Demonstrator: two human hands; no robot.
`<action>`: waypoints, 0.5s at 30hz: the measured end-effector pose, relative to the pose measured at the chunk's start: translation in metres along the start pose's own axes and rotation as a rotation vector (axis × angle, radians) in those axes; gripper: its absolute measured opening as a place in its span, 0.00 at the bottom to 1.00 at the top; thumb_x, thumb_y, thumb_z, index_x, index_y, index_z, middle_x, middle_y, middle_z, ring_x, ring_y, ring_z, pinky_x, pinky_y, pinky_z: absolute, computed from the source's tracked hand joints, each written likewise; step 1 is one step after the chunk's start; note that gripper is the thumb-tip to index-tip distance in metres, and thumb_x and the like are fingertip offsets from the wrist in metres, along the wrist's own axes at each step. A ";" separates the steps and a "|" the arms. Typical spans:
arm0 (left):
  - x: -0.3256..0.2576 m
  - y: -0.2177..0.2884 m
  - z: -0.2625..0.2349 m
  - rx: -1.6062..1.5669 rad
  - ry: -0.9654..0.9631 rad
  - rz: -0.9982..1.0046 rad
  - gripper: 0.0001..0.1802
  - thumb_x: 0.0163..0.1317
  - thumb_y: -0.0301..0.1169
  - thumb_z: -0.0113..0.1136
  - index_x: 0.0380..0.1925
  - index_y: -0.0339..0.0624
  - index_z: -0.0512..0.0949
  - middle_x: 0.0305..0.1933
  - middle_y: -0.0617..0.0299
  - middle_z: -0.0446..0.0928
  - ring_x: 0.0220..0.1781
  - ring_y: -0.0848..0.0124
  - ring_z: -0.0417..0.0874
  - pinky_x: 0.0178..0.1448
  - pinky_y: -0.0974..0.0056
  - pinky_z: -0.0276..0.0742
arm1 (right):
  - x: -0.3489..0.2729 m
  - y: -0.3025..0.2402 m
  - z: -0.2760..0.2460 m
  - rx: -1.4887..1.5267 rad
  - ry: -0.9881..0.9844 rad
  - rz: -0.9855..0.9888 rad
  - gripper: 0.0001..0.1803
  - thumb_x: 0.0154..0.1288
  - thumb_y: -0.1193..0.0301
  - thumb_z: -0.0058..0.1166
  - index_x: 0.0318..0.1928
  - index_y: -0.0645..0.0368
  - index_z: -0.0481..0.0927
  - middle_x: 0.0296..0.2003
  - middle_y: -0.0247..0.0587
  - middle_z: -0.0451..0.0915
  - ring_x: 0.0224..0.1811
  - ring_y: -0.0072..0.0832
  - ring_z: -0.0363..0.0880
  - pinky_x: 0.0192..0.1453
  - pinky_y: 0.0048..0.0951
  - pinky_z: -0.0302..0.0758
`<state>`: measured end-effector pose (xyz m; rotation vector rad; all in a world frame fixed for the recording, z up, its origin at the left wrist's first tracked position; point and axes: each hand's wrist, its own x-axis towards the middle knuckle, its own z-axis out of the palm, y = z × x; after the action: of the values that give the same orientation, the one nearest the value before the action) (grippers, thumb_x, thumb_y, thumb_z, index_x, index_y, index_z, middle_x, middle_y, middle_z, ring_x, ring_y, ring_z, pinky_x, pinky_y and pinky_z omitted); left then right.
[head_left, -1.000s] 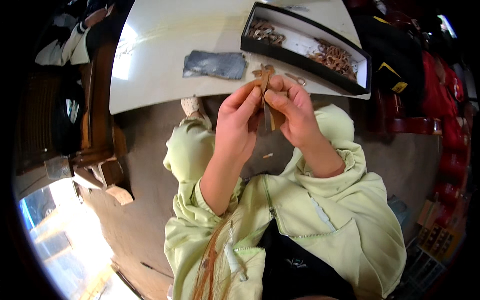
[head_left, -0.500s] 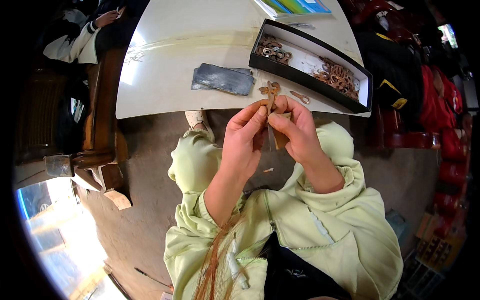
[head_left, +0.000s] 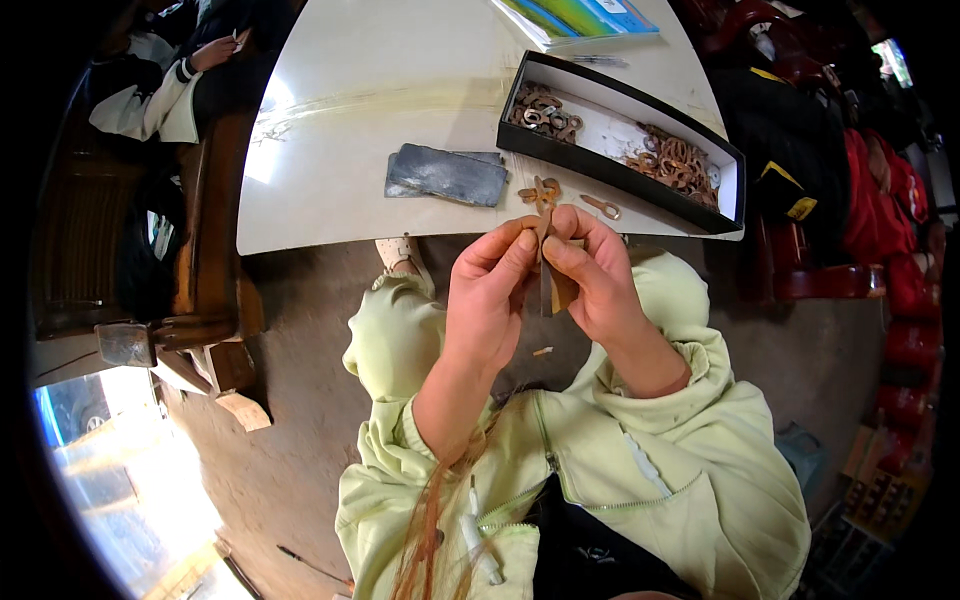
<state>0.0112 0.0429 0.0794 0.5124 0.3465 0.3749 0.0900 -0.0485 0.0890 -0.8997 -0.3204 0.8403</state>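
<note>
My left hand (head_left: pixel 485 295) and my right hand (head_left: pixel 600 285) meet just off the table's near edge, fingers closed. Between the two thumbs they pinch a thin grey strip (head_left: pixel 546 280) that hangs downward. Beside it, under my right fingers, shows a flat tan piece (head_left: pixel 564 291), perhaps folded sandpaper. My fingertips hide the upper part of what they hold. Just beyond them lie several small rusty metal pieces (head_left: pixel 540 190), and to their right a single ring-ended rusty piece (head_left: pixel 601 207).
A long black box (head_left: pixel 625 165) with a white inside holds two heaps of rusty ring-shaped parts. Two dark flat slabs (head_left: pixel 447 174) lie stacked on the white table (head_left: pixel 340 180). Booklets (head_left: pixel 585 22) are at the far edge. Another person's hand (head_left: pixel 214 53) shows at the far left.
Both hands sit slightly lower in the picture, still pinching the strip. The table and what lies on it also appear a little lower, as the view has shifted.
</note>
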 end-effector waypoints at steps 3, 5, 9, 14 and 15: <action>0.001 0.000 0.002 -0.040 0.039 -0.039 0.11 0.66 0.26 0.55 0.47 0.36 0.78 0.41 0.63 0.80 0.41 0.78 0.79 0.45 0.73 0.75 | 0.001 -0.001 -0.004 -0.073 0.001 -0.014 0.08 0.63 0.74 0.56 0.33 0.57 0.69 0.31 0.25 0.70 0.32 0.10 0.66 0.36 0.14 0.64; 0.001 0.001 0.001 -0.043 0.018 -0.043 0.11 0.66 0.26 0.55 0.47 0.36 0.78 0.42 0.63 0.81 0.41 0.77 0.79 0.45 0.73 0.75 | 0.002 0.001 -0.008 -0.094 -0.028 -0.024 0.07 0.63 0.74 0.56 0.33 0.57 0.69 0.31 0.25 0.70 0.32 0.10 0.66 0.35 0.14 0.64; 0.000 -0.001 0.001 0.000 -0.015 0.010 0.12 0.66 0.27 0.55 0.47 0.36 0.78 0.42 0.63 0.81 0.41 0.77 0.80 0.45 0.72 0.75 | 0.001 0.000 -0.002 -0.004 -0.011 -0.003 0.07 0.63 0.74 0.56 0.33 0.57 0.69 0.31 0.25 0.70 0.32 0.09 0.65 0.35 0.14 0.64; 0.000 0.001 0.002 -0.025 0.013 -0.010 0.12 0.66 0.27 0.55 0.47 0.35 0.78 0.42 0.62 0.81 0.41 0.77 0.80 0.46 0.72 0.76 | 0.001 0.002 -0.010 -0.128 -0.037 -0.012 0.07 0.63 0.73 0.56 0.33 0.57 0.69 0.31 0.25 0.70 0.32 0.09 0.65 0.36 0.14 0.64; 0.000 0.001 0.003 -0.022 0.012 -0.003 0.12 0.66 0.26 0.55 0.47 0.35 0.78 0.42 0.62 0.81 0.41 0.77 0.80 0.46 0.72 0.76 | 0.002 0.003 -0.011 -0.114 -0.045 -0.024 0.07 0.63 0.73 0.56 0.33 0.57 0.69 0.31 0.25 0.70 0.32 0.09 0.65 0.36 0.14 0.64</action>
<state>0.0120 0.0428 0.0824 0.4887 0.3542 0.3784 0.0956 -0.0522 0.0802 -0.9815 -0.4210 0.8273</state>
